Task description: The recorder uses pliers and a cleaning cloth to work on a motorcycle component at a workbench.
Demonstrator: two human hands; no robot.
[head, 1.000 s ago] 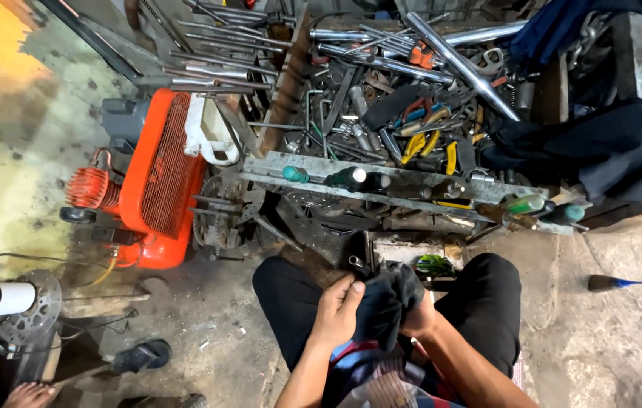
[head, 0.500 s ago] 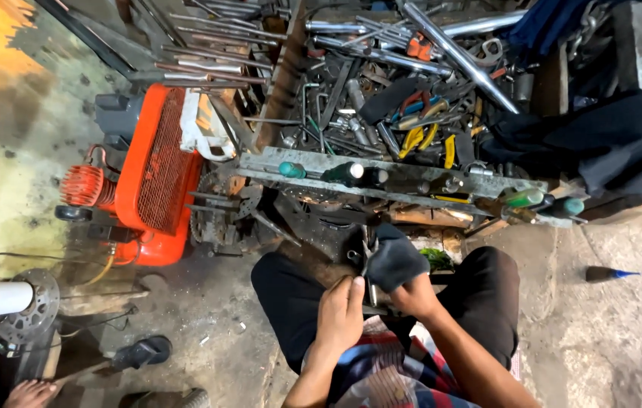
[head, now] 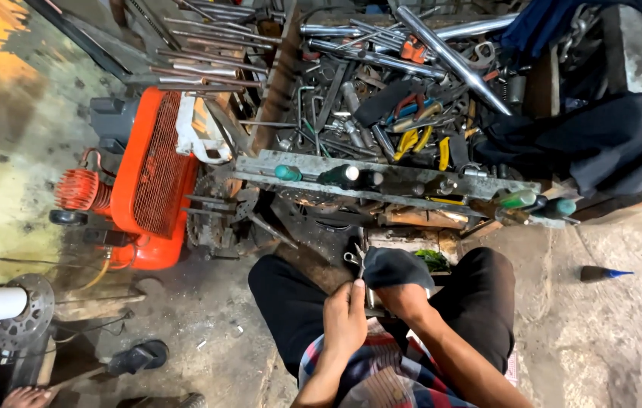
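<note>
Your dark rag [head: 398,268] has moved up, off your lap, just below the messy tool desk [head: 381,185]. Your right hand [head: 404,301] grips it; your left hand [head: 345,323] pinches a small metal tool [head: 357,261].

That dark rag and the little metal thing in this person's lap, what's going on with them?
A person sits on the workshop floor, seen from above. The right hand grips a dark cloth bunched over one end of a small metal part. The left hand pinches the part from the other side, just above the knees. Ahead stands a cluttered bench heaped with tools, screwdrivers stuck along its front edge. An orange air compressor sits to the left. What the part is exactly, I cannot tell.
</note>
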